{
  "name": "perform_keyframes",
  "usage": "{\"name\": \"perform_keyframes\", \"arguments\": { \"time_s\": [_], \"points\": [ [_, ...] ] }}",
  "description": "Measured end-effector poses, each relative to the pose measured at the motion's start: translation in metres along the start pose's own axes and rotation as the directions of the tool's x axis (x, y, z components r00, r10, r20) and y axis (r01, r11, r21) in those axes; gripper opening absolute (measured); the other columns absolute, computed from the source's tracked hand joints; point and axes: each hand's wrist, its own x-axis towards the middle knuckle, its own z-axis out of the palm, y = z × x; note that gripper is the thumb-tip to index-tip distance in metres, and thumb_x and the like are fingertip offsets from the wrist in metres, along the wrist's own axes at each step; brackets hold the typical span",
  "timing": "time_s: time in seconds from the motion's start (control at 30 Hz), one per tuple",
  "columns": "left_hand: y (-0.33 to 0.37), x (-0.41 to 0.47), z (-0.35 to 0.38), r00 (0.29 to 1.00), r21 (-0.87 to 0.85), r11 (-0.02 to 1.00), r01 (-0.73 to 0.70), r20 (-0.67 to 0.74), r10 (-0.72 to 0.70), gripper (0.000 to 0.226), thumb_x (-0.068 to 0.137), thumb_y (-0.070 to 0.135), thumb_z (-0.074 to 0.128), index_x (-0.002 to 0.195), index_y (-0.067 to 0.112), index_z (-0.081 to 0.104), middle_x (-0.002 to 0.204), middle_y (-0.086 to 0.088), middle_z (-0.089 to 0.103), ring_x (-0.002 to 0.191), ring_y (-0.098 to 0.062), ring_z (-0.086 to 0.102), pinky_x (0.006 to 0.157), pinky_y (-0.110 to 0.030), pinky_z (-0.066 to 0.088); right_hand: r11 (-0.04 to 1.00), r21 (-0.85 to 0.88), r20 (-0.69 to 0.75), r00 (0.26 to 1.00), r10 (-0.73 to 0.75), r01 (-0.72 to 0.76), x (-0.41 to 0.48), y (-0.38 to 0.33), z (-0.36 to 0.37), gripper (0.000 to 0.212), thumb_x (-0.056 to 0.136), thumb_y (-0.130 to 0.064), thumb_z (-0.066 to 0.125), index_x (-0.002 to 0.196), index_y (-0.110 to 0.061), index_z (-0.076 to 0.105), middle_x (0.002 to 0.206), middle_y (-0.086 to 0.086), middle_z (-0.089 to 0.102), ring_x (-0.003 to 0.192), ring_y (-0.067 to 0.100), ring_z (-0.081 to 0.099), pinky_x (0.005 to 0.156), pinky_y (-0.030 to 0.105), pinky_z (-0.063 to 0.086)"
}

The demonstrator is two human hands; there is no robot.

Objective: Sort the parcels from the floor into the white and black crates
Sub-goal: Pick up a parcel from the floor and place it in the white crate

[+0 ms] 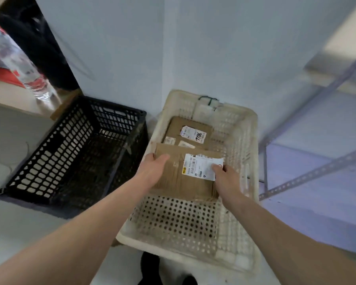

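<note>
one brown parcel [173,177] clamped in the grip of left hand [154,167] and right hand [226,177], inside white crate [250,128].

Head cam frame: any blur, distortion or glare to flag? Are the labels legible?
Head view: strong wide-angle bending, the shelf rails lean and curve at right; the bottle at top left is smeared by blur; light is soft and even, no harsh glare, faint shadows; the centre is sharper, large print on the nearer label reads, fine print does not.
</note>
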Motion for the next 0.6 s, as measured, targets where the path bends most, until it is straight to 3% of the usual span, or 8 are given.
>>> {"name": "perform_keyframes", "arguments": {
  "time_s": [0.13,0.33,0.47,0.6],
  "points": [
    [-0.021,0.024,0.008,0.997,0.047,0.999,0.025,0.075,-0.029,0.068,0.102,0.049,0.046,0.159,0.02,0.024,0.159,-0.003,0.035,0.145,-0.027,0.035,0.11,-0.035,0.031,0.995,-0.016,-0.008,0.995,0.095,-0.096,0.008,0.038,0.016,0.031,0.096,-0.03,0.058,0.124,-0.019,0.063,0.111,-0.002,0.071,0.102,0.02,0.065,0.088,0.041,0.053],
    [-0.068,0.061,0.021,0.985,0.131,0.984,0.121,0.11,-0.136,0.07,0.101,0.052,0.046,0.159,0.02,0.023,0.162,-0.004,0.031,0.146,-0.028,0.032,0.114,-0.041,0.029,0.973,-0.09,0.002,0.977,0.215,-0.214,0.022,0.086,0.041,0.011,0.099,-0.02,0.056,0.107,-0.02,0.063,0.096,-0.006,0.067,0.087,0.011,0.061,0.071,0.033,0.047],
    [-0.099,0.087,0.031,0.964,0.225,0.951,0.211,0.113,-0.241,0.077,0.099,0.059,0.042,0.161,0.023,0.014,0.164,-0.007,0.027,0.149,-0.032,0.027,0.121,-0.047,0.025,0.952,-0.157,0.049,0.961,0.272,-0.262,0.034,0.114,0.065,0.034,0.088,-0.038,0.059,0.118,-0.021,0.064,0.104,-0.004,0.069,0.095,0.017,0.064,0.086,0.04,0.054],
    [-0.119,0.112,0.042,0.959,0.211,0.943,0.257,0.069,-0.276,0.074,0.1,0.056,0.044,0.161,0.028,0.013,0.166,-0.002,0.024,0.15,-0.03,0.026,0.122,-0.047,0.024,0.946,-0.158,0.068,0.952,0.298,-0.284,0.053,0.134,0.083,0.019,0.096,-0.022,0.06,0.115,-0.019,0.061,0.102,-0.004,0.067,0.087,0.007,0.059,0.068,0.03,0.048]
  ]
}}
